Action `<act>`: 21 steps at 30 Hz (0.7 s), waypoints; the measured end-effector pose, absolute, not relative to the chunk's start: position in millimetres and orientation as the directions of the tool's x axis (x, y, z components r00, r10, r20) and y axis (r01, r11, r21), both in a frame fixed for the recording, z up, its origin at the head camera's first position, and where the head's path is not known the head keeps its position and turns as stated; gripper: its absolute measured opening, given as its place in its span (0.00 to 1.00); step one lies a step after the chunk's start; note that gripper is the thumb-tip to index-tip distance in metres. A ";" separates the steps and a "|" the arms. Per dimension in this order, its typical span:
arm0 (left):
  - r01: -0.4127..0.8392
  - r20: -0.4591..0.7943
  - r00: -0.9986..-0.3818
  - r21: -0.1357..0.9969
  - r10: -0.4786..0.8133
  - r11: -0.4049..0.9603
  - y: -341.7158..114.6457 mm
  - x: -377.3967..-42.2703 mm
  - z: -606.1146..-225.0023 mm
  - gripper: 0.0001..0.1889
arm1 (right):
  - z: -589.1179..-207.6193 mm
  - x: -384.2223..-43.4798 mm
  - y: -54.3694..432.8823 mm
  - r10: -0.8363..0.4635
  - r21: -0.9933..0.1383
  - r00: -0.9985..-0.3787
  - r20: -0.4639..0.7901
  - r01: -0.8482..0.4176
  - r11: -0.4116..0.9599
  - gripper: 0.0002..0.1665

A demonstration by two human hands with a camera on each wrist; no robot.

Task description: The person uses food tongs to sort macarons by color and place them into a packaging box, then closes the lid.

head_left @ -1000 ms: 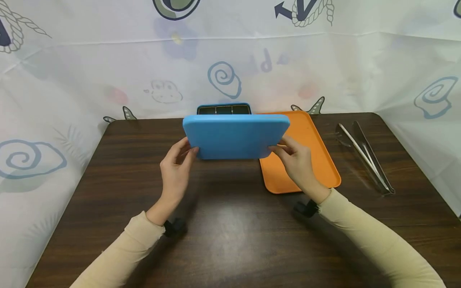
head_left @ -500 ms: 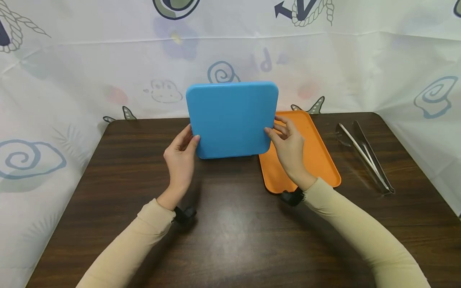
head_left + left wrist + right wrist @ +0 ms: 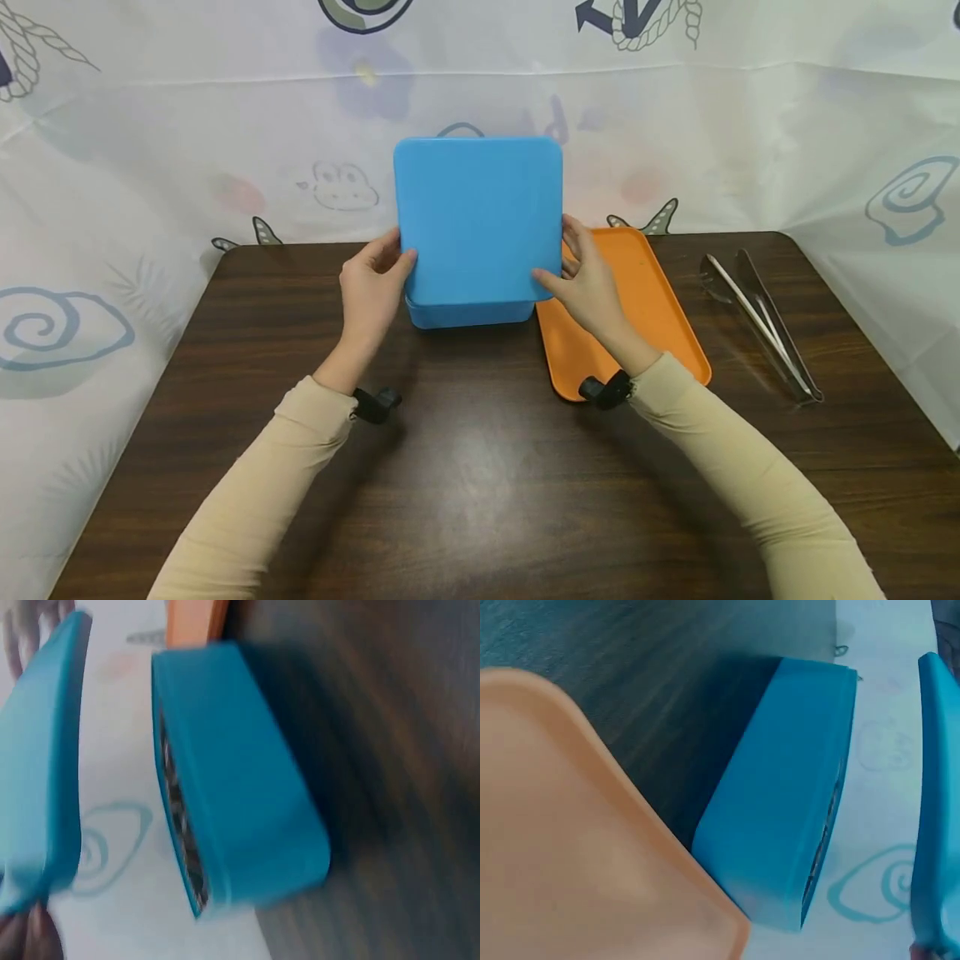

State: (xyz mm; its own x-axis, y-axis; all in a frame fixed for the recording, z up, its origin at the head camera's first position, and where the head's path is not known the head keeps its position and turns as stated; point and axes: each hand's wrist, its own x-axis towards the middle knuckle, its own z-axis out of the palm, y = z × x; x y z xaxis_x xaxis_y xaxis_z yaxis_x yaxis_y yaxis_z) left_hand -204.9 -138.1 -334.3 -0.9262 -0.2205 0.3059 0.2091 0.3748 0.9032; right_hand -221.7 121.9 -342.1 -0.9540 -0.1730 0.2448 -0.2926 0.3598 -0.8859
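A flat blue lid (image 3: 480,217) with rounded corners is held up between both hands, its broad face tilted toward the head camera. My left hand (image 3: 371,287) pinches its left edge, thumb on the face. On the right edge my right hand (image 3: 592,287) grips it likewise, fingers behind. Below and behind the lid stands a blue box (image 3: 471,315) on the table; in the head view the lid hides its top. Both wrist views show a gap between the lid (image 3: 45,757) and the box (image 3: 772,787), whose inside is barely visible.
An orange tray (image 3: 652,300) lies right of the box, close to it. Metal tongs (image 3: 761,325) rest at the table's right side. The dark wooden table (image 3: 465,483) ends at the back against a white printed cloth (image 3: 285,125).
The lid has risen and tipped, so its broad face shows where mostly its edge did. Both hands have moved up with it. The box's front now shows beneath.
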 end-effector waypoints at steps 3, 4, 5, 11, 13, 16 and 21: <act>0.132 0.169 -0.985 0.867 -0.034 0.481 -149.3 -210.8 -329.0 0.36 | -337.7 -226.6 124.8 -0.229 -0.884 -0.953 0.200 -0.277 0.377 0.52; 0.111 0.116 -0.993 0.847 0.023 0.519 -152.5 -212.5 -328.3 0.41 | -336.2 -228.4 125.8 -0.248 -0.882 -0.951 0.186 -0.273 0.385 0.54; 0.101 0.072 -0.995 0.825 0.074 0.556 -155.0 -214.0 -327.9 0.46 | -334.7 -230.2 126.5 -0.266 -0.878 -0.949 0.170 -0.269 0.395 0.57; 0.174 0.039 -0.975 0.741 0.217 0.648 -158.7 -220.1 -336.3 0.65 | -330.8 -239.7 124.1 -0.378 -0.838 -0.922 0.085 -0.271 0.473 0.71; 0.185 0.062 -0.976 0.736 0.207 0.651 -158.4 -221.4 -339.9 0.66 | -332.1 -241.6 122.4 -0.403 -0.814 -0.912 0.082 -0.294 0.501 0.73; 0.167 0.072 -0.983 0.734 0.169 0.658 -158.4 -222.0 -343.0 0.64 | -335.7 -243.8 120.3 -0.410 -0.772 -0.908 0.082 -0.318 0.550 0.73; 0.129 0.038 -0.988 0.722 0.147 0.680 -161.1 -222.9 -347.4 0.62 | -342.8 -249.0 120.2 -0.381 -0.708 -0.921 0.081 -0.322 0.628 0.71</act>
